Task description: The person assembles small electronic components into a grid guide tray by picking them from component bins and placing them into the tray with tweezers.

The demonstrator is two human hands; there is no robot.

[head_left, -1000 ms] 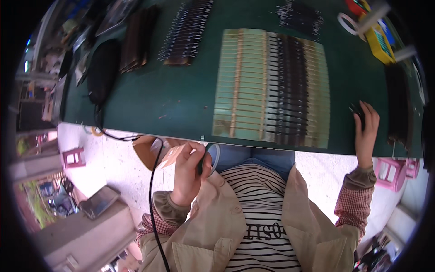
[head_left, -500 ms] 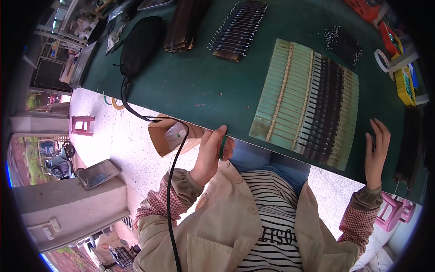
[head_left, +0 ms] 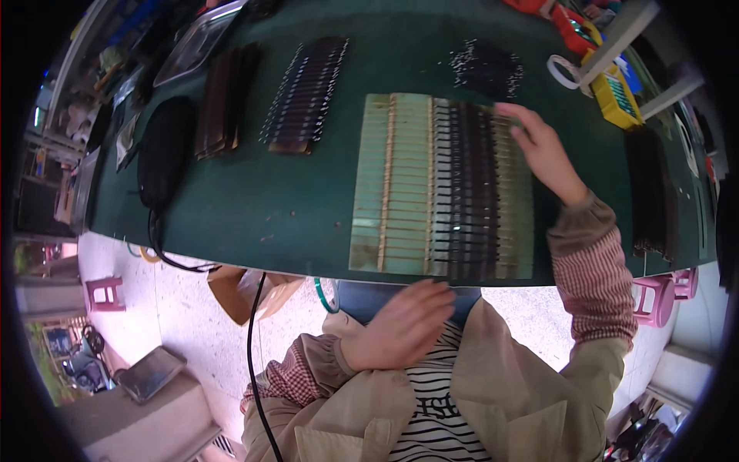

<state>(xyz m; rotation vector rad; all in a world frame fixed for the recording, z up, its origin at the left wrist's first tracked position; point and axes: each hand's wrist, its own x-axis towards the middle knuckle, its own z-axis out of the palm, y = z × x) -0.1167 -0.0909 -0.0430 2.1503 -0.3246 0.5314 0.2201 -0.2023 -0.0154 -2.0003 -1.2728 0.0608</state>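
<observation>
A flat pale green board (head_left: 371, 185) lies on the green table, with thin crosswise lines, two tan lengthwise strips and a band of thin dark parts (head_left: 466, 192) toward its right side. My right hand (head_left: 541, 146) reaches over the board's far right corner, index finger and thumb apart, fingertips at its edge; whether they touch it I cannot tell. In front of the table edge, near the board's front side, my left hand (head_left: 404, 323) hangs, blurred, its fingers loosely stretched to the right with nothing seen in them. Left of it a green ring (head_left: 327, 295) hangs below the edge.
Behind the board lies a pile of dark parts (head_left: 489, 69). Farther left are a row of dark leaded parts (head_left: 308, 92), brown strips (head_left: 223, 108) and a black pouch (head_left: 165, 154) with a cable. A white tape roll (head_left: 564, 71) and yellow bin (head_left: 616, 100) stand right.
My right hand has moved from beside the board's near right corner to its far right corner. My left hand has left the table edge by the green ring and moved right. The view has shifted.
</observation>
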